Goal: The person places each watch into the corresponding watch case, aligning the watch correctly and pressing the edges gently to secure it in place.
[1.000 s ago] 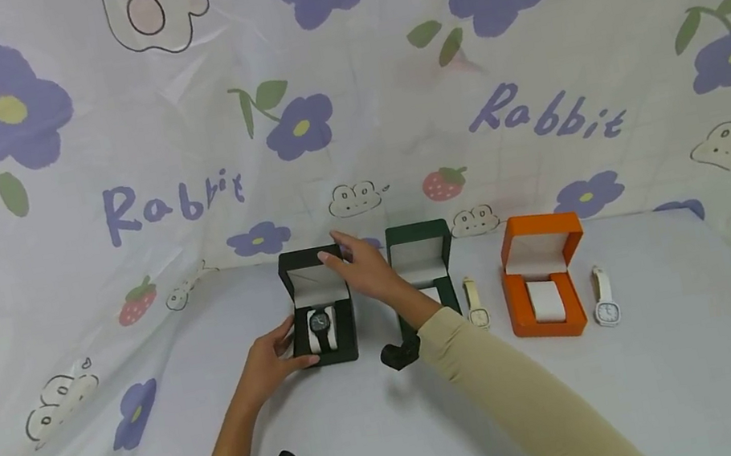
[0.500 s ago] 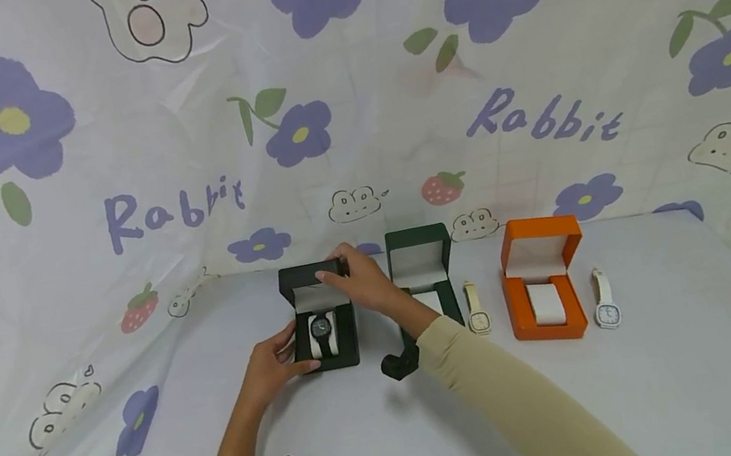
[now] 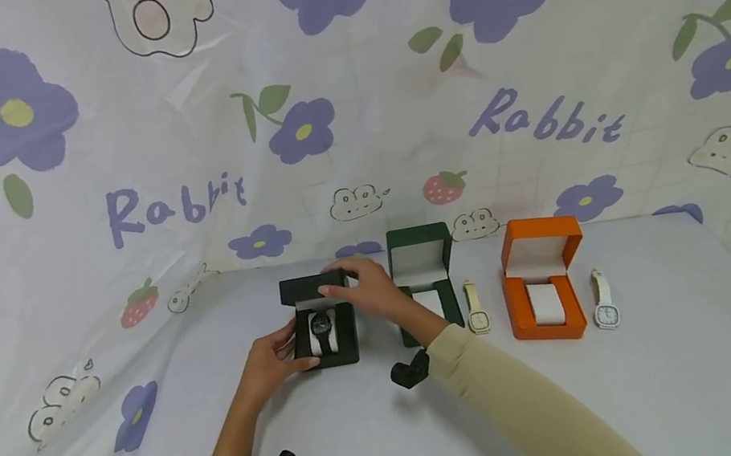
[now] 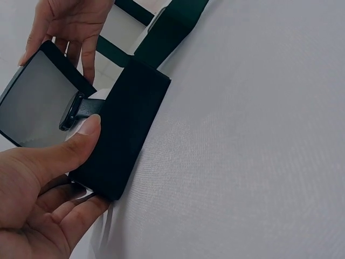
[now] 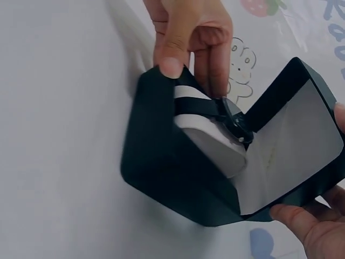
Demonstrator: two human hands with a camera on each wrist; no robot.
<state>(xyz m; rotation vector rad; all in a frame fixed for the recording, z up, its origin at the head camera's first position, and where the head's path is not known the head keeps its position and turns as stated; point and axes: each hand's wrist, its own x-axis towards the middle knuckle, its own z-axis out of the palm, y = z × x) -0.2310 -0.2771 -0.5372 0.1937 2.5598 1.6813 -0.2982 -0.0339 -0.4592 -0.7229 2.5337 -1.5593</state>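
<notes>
A dark watch box (image 3: 347, 333) stands on the white table, its lid (image 3: 299, 290) tilted partway down. Inside, a black watch (image 3: 321, 327) is wrapped round a white cushion; the left wrist view shows the watch (image 4: 70, 112) from the side. My left hand (image 3: 271, 365) grips the base at its front left corner, thumb on the front wall and fingers along the left side. At the lid's right end, my right hand (image 3: 371, 289) pinches the rim between thumb and fingers. The right wrist view shows the lid's pale lining (image 5: 291, 145).
Right of the dark box stands a raised-lid green box (image 3: 453, 306) with a white cushion, partly behind my right forearm. Beside it lies a cream-strapped watch (image 3: 475, 308). Farther right are an open orange box (image 3: 521, 327) and a white watch (image 3: 605, 304). A printed cloth (image 3: 391, 125) hangs behind.
The dark box's lid has swung forward and down, and my right hand has come down with it. My left hand keeps its grip on the base.
</notes>
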